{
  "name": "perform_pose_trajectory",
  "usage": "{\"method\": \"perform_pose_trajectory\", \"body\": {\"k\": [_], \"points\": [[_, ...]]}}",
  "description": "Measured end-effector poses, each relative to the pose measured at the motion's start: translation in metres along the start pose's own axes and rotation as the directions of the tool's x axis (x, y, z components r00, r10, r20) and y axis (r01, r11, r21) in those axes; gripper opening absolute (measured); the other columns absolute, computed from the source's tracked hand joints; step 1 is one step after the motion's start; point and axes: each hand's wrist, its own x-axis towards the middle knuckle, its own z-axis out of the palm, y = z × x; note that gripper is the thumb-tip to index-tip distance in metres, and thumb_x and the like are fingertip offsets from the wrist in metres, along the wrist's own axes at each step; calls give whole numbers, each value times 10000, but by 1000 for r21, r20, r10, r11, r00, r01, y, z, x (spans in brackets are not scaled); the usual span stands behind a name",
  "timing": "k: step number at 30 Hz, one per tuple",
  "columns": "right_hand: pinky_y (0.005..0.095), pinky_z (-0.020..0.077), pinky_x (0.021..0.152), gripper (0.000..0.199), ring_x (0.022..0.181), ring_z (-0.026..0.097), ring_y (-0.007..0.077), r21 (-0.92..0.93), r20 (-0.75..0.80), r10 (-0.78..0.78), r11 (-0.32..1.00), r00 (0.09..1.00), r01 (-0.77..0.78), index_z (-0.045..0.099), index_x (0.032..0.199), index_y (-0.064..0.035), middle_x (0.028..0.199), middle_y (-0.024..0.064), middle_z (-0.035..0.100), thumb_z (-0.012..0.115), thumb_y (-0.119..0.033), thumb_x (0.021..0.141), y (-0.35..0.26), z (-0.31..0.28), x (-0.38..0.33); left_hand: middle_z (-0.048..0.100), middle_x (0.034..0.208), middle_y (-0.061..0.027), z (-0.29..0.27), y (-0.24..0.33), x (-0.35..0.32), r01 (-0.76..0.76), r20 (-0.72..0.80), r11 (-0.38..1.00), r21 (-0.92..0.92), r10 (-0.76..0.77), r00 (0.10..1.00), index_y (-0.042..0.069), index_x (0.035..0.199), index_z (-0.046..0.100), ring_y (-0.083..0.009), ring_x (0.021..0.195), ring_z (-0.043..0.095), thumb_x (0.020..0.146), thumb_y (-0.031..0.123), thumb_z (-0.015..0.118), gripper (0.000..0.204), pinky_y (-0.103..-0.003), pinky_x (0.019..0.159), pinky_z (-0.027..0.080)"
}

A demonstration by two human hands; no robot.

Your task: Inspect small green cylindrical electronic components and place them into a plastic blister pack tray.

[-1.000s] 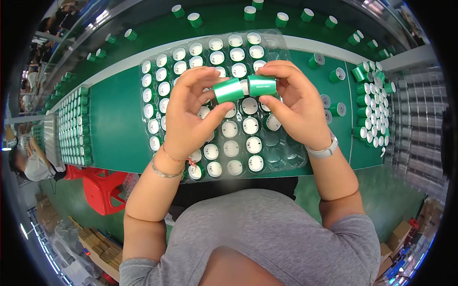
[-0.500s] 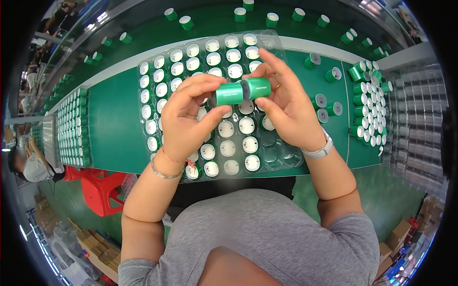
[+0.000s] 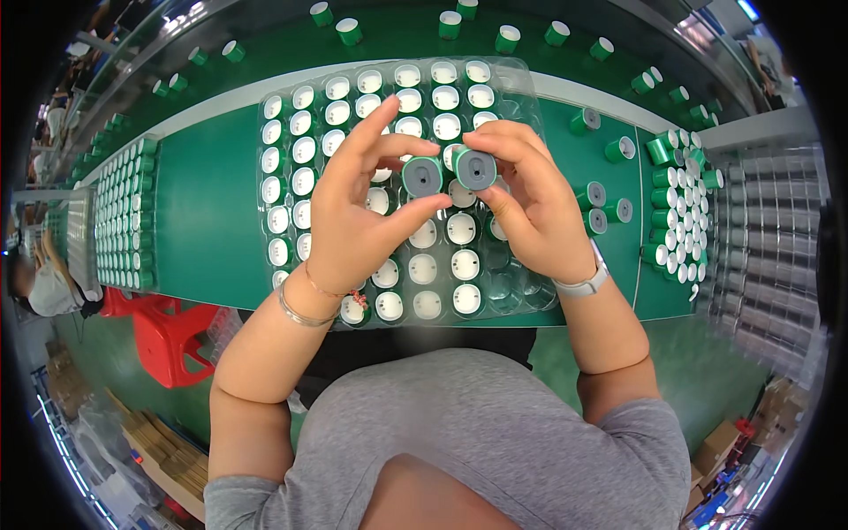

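Between thumb and fingers, my left hand pinches a short green cylinder, its grey end with a small dark hole facing me. A matching green cylinder is held the same way by my right hand. The two cylinders are side by side with a narrow gap, above a clear plastic tray. Rows of green cylinders with white ends up fill much of that tray; my hands hide some of them. Right of the tray, several loose cylinders show grey ends.
At the right, many cylinders lie piled beside stacked clear trays. A filled tray stands at the far left of the green table. Scattered cylinders stand on a green strip beyond. A red stool and another person are left.
Both cylinders have been turned from lying sideways to showing their grey ends. They have moved slightly apart from each other. Both hands keep their grip.
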Motion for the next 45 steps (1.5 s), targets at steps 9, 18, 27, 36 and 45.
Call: {"method": "perform_pose_trajectory", "body": {"k": [9, 18, 27, 36, 45], "points": [[320, 498, 870, 478, 1084, 552, 229, -4, -31, -1, 1000, 1000, 1, 566, 1297, -46, 1233, 126, 521, 545, 106, 844, 1, 7, -1, 711, 1072, -38, -2, 1, 2, 8, 21, 996, 86, -10, 1000, 37, 1423, 425, -125, 1012, 627, 704, 71, 858, 840, -268, 809, 448], [339, 491, 944, 466, 1133, 553, 227, -19, 4, 54, 998, 999, -54, 539, 1303, -9, 1277, 126, 494, 555, 112, 854, 1, 5, -1, 691, 1125, -88, -2, 1, 1, 46, 34, 996, 78, -49, 998, 36, 1397, 441, -147, 1040, 621, 693, 13, 847, 813, -299, 888, 437], [332, 510, 963, 451, 1137, 576, 206, -53, 27, 109, 993, 994, -108, 539, 1290, 19, 1283, 122, 490, 578, 119, 852, -2, 3, -1, 684, 1139, -100, -1, 1, 1, 132, 20, 991, 31, -133, 991, 34, 1362, 472, -159, 1047, 623, 699, -26, 823, 753, -319, 928, 458], [343, 508, 972, 444, 1183, 548, 224, -24, 33, 66, 998, 997, -65, 547, 1275, 18, 1292, 129, 477, 569, 132, 846, -1, 2, -1, 701, 1100, -85, 2, 3, 3, 76, 6, 997, 27, -76, 997, 22, 1305, 528, -163, 1052, 649, 718, 32, 831, 661, -319, 947, 486], [341, 511, 963, 450, 1206, 529, 228, -19, 31, 58, 998, 998, -58, 560, 1253, 0, 1299, 125, 471, 562, 145, 827, -2, 2, -1, 686, 1125, -110, 1, 0, 2, 1, 32, 998, 65, -3, 999, 18, 1302, 522, -195, 1084, 647, 698, -35, 814, 673, -348, 990, 478]]}}
